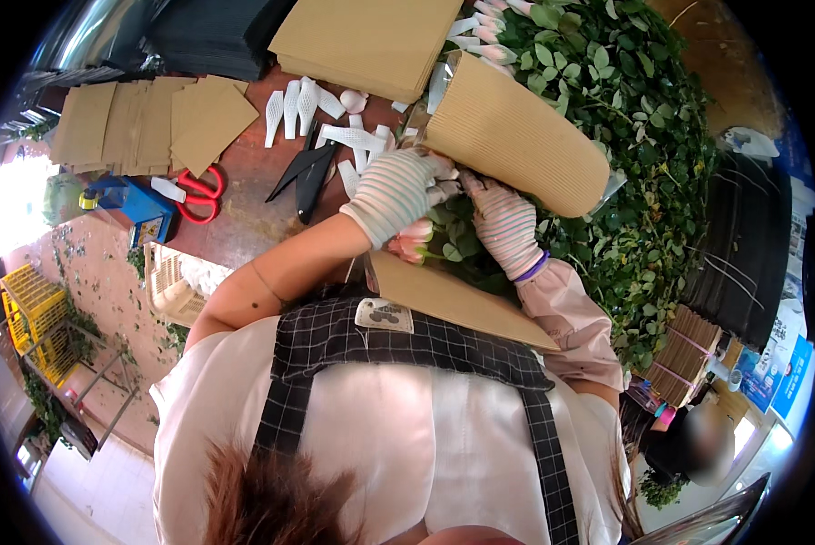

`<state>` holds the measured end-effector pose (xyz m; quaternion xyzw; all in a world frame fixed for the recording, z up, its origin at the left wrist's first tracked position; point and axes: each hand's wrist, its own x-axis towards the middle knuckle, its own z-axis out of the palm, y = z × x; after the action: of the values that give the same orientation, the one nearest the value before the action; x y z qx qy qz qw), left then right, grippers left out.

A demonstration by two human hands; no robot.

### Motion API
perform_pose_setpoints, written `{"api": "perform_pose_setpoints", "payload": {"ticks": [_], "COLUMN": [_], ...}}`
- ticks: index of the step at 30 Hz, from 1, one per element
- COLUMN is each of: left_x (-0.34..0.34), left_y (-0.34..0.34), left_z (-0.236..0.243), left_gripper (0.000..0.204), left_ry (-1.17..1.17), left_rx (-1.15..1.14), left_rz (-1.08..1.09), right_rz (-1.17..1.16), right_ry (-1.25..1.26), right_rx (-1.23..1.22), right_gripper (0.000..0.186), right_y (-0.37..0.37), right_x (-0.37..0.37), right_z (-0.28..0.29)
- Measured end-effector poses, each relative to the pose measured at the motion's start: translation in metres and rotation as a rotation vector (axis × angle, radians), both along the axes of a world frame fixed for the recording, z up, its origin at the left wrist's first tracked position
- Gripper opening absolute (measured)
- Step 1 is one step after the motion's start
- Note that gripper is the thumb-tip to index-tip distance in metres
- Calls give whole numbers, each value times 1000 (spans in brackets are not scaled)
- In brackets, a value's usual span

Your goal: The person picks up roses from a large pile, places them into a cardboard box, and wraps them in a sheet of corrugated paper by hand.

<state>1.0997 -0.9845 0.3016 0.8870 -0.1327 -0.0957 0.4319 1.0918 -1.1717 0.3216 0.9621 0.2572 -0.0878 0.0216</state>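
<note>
A tan corrugated cardboard sheet [516,132] curves over at the centre right, with clear plastic showing at its ends. My left hand [396,193], in a striped knit glove, is closed at the sheet's near left edge. Beside it, my right hand [505,222], gloved alike, has its fingers curled under the same edge; the fingertips of both hands are partly hidden. Pink rose blooms [412,242] and green leaves lie just below my hands. A second cardboard piece [457,300] leans between them and my apron.
White mesh flower sleeves [307,104], a black stapler-like tool [306,177] and red-handled scissors [202,195] lie on the table's left. Flat cardboard stacks [362,41] stand behind. Leafy stems [643,182] heap up at right. A pale basket [173,283] sits below the left edge.
</note>
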Motion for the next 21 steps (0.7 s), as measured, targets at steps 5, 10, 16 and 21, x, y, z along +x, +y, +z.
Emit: {"api": "perform_pose_setpoints", "payload": {"ticks": [5,10,16,21], "left_x": [6,-3,-87,-112], "left_y": [-16,3,155,191], "left_z": [-4,6,46,31], "left_gripper": [29,20,25,28], "left_ry": [-90,-99,354,-42], "left_rx": [220,91,250,-24], "left_rz": [-130,-172,239,572], "right_rz": [17,29,23,88], "right_ry": [-14,-43,-103,-94], "right_rx": [-72,-25,89,-65], "right_gripper": [37,36,51,54], "right_y": [-2,1,-7,0], "right_x": [2,4,-5,-4], "right_z": [-8,-6,-9,-7]}}
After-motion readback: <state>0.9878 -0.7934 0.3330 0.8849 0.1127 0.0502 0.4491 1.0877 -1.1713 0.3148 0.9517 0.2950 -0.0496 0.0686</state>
